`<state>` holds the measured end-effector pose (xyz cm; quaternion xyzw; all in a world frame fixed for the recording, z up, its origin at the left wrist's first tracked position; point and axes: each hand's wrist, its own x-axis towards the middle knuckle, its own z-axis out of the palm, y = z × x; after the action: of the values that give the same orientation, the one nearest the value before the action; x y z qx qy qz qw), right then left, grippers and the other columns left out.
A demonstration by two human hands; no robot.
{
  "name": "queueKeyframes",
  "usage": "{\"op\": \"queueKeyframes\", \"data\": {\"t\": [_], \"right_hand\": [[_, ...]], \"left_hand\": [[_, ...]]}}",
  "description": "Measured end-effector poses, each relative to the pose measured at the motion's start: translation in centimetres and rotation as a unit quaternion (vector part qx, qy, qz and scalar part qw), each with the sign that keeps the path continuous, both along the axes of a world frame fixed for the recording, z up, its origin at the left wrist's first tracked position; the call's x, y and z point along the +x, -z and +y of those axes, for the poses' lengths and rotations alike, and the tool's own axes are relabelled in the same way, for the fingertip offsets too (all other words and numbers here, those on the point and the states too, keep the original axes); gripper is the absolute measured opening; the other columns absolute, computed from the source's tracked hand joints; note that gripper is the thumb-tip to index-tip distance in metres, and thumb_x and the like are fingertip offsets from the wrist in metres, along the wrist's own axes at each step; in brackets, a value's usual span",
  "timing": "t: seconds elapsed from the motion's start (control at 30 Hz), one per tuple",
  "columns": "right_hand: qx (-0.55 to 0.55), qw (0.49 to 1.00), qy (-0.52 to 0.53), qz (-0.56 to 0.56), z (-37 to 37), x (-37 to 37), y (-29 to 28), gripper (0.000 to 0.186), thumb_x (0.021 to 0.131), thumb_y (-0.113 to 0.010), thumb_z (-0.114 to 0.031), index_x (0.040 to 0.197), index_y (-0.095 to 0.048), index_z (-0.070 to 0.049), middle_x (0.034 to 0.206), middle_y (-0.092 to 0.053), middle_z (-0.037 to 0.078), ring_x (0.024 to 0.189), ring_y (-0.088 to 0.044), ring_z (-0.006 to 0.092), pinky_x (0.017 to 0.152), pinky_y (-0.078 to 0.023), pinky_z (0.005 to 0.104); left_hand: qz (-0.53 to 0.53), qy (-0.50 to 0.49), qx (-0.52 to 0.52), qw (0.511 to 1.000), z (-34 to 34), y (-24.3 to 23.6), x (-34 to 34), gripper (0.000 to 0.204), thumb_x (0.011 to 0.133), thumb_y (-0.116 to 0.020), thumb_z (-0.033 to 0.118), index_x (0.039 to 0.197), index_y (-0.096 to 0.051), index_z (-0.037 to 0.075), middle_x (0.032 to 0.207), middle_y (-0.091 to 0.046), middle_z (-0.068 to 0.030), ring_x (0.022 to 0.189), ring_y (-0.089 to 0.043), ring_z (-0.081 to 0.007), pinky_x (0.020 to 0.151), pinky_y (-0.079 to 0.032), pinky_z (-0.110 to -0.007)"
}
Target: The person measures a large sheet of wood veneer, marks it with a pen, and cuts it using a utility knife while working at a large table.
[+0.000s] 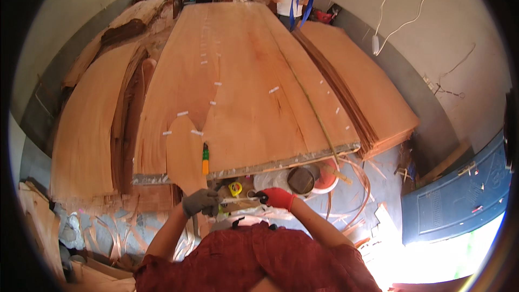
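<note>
The left hand (201,202), in a grey glove, and the right hand (278,197), in a red glove with dark fingertips, are closed on opposite ends of a narrow white strip (238,199). Their fingers hide both ends, and what it is made of is hard to make out. It runs nearly level, left to right, just off the near edge of the wood-sheet stack (254,108), its long axis roughly along that edge. Beyond it lies a yellow tape measure (235,188). Rightward, a dark round container (300,180) has brownish, unclear contents; beside it, a pink-and-white bucket (326,178) is partly covered by the stack's edge, its contents indistinct.
</note>
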<state>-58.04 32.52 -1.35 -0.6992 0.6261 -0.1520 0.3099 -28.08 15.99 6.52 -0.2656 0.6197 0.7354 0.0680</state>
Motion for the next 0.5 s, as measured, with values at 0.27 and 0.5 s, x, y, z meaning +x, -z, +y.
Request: {"op": "queueKeyframes", "data": {"t": [0.27, 0.5], "right_hand": [[-0.011, 0.970, 0.177, -0.165, -1.5, -0.2, -0.3, 0.037, 0.082, -0.052, -0.003, 0.114, -0.068, -0.008, 0.087, -0.072, 0.009, 0.072, -0.068, 0.0166, 0.067, -0.054, 0.0313], [0.026, 0.780, 0.260, -0.569, -0.4, -2.5, 0.2, 0.053, 0.097, -0.054, -0.014, 0.147, -0.036, -0.014, 0.137, -0.052, 0.007, 0.089, -0.069, 0.0233, 0.074, -0.058, 0.0347]], "left_hand": [[0.010, -0.073, 0.027, 0.997, -0.3, 1.5, 0.4, 0.017, 0.086, -0.053, 0.012, 0.089, -0.062, -0.002, 0.062, -0.062, -0.0122, 0.045, -0.051, -0.0125, 0.042, -0.038, -0.024], [0.046, -0.209, -0.006, 0.977, -1.2, 3.7, 1.9, 0.023, 0.094, -0.054, 0.019, 0.095, -0.062, -0.002, 0.065, -0.064, -0.0112, 0.047, -0.054, -0.0140, 0.045, -0.041, -0.025]]}}
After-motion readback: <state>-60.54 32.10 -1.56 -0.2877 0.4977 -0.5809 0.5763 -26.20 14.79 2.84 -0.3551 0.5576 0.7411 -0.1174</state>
